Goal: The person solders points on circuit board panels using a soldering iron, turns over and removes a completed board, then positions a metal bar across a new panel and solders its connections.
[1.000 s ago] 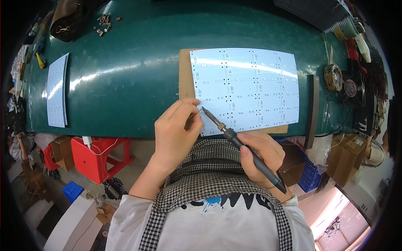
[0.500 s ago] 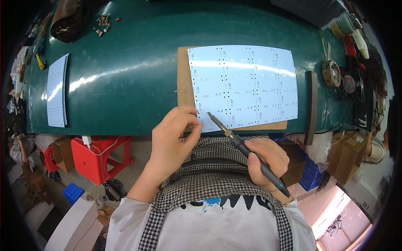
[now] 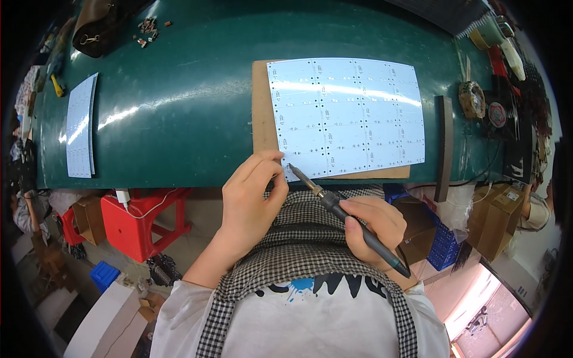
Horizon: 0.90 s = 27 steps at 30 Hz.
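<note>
A green surface (image 3: 179, 140) runs across the view, and the person, in a checked apron (image 3: 310, 244), is at its near edge. On it lies the board (image 3: 349, 110), a white panel marked off into a grid of small printed sections, a band of glare across its upper part. Under the board is a brown backing (image 3: 262, 107), showing along the left side and the near edge. Below the surface, to the person's left, is a red stool (image 3: 134, 224); a brown bag (image 3: 92, 30) sits at the far left. Nearer on that side lie white sheets (image 3: 82, 128), well apart from the board. A dark bar (image 3: 443, 143) lies just right of the board.

The left hand (image 3: 253, 200) is at the board's near left corner, thumb and forefinger curled toward each other; whether this grip pinches anything, I cannot tell. The right hand (image 3: 376, 230) has its grip closed round the handle of the iron (image 3: 331, 201), which slants up and left so that its tip is over that same corner, just beside the left fingertips. Contact with the board is too small to make out. A tape roll (image 3: 471, 99) lies beyond the bar, and small parts (image 3: 146, 30) are scattered near the bag.
</note>
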Motion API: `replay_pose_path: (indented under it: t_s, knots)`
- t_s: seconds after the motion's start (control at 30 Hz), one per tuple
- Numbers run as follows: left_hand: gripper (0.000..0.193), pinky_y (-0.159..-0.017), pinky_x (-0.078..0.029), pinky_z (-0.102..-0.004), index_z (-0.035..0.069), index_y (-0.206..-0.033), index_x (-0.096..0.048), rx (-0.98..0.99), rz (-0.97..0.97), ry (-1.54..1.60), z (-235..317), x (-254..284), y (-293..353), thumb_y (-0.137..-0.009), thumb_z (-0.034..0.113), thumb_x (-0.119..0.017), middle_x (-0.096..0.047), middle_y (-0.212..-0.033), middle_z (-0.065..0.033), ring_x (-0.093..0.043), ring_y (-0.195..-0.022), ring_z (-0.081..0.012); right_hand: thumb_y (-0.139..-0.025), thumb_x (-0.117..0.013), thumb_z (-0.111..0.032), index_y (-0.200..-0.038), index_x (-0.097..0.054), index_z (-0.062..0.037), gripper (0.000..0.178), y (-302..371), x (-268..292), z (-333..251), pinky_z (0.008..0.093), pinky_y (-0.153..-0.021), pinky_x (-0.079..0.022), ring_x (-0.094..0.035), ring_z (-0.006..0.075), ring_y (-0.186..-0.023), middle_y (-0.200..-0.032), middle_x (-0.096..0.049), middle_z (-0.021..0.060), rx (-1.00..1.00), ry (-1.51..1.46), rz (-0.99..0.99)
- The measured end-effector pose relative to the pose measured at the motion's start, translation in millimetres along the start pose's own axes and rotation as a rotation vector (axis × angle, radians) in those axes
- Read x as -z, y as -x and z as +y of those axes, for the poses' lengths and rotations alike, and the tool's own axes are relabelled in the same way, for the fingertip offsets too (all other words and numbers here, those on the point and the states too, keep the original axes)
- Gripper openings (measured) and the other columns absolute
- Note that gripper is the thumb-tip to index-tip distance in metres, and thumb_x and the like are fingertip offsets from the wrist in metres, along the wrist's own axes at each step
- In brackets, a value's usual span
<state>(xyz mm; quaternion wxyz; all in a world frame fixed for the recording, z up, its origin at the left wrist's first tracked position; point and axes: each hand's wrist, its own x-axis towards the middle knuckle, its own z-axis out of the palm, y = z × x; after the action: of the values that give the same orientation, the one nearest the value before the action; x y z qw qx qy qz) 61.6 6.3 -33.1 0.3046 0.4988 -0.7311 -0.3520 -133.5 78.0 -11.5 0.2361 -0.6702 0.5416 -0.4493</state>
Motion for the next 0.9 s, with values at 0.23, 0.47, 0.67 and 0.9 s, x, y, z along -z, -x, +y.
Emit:
replay_pose_path:
  t_s: [0.23,0.47,0.67,0.9]
  knots:
    - [0.014,-0.074,-0.052,-0.0332,0.0,-0.085,-0.06,-0.011,-0.01,-0.03,0.6,1.1,0.8,-0.073,-0.005,-0.066,-0.064,-0.1,-0.012,-0.064,-0.085,-0.0285,-0.069,-0.069,-0.001,-0.09,-0.067,0.0031,0.021,3.4,-0.8,-1.2,0.0294,-0.057,-0.054,-0.067,0.025,-0.064,-0.08,-0.067,0.0142,0.04,0.014,-0.012]
    - [0.012,-0.064,-0.049,-0.0286,0.001,-0.083,-0.063,0.025,-0.022,0.006,4.2,6.7,-0.7,-0.073,-0.004,-0.068,-0.066,-0.102,-0.0094,-0.06,-0.071,-0.0191,-0.072,-0.064,-0.006,-0.085,-0.065,0.0063,0.017,8.2,6.8,-2.1,0.0316,-0.058,-0.055,-0.067,0.0266,-0.064,-0.073,-0.066,0.0174,0.034,0.022,-0.017]
    - [0.006,-0.054,-0.038,-0.0171,0.002,-0.083,-0.062,0.272,0.346,0.225,-4.8,12.9,1.5,-0.082,-0.001,-0.066,-0.056,-0.075,0.0038,-0.046,-0.061,-0.0018,-0.082,-0.06,-0.009,-0.091,-0.068,0.0024,0.016,39.3,88.6,11.4,0.028,-0.059,-0.05,-0.062,0.0179,-0.062,-0.073,-0.065,0.0095,-0.054,0.507,0.481]
    - [0.009,-0.052,-0.021,-0.0198,0.001,-0.091,-0.057,0.128,0.419,-0.013,-23.8,20.5,-7.5,-0.085,-0.006,-0.059,-0.036,-0.065,0.0069,-0.027,-0.059,-0.002,-0.086,-0.064,-0.006,-0.105,-0.067,-0.0016,0.02,6.2,177.1,103.0,0.0256,-0.068,-0.048,-0.061,0.0162,-0.075,-0.088,-0.066,0.0094,-0.151,0.737,0.777]
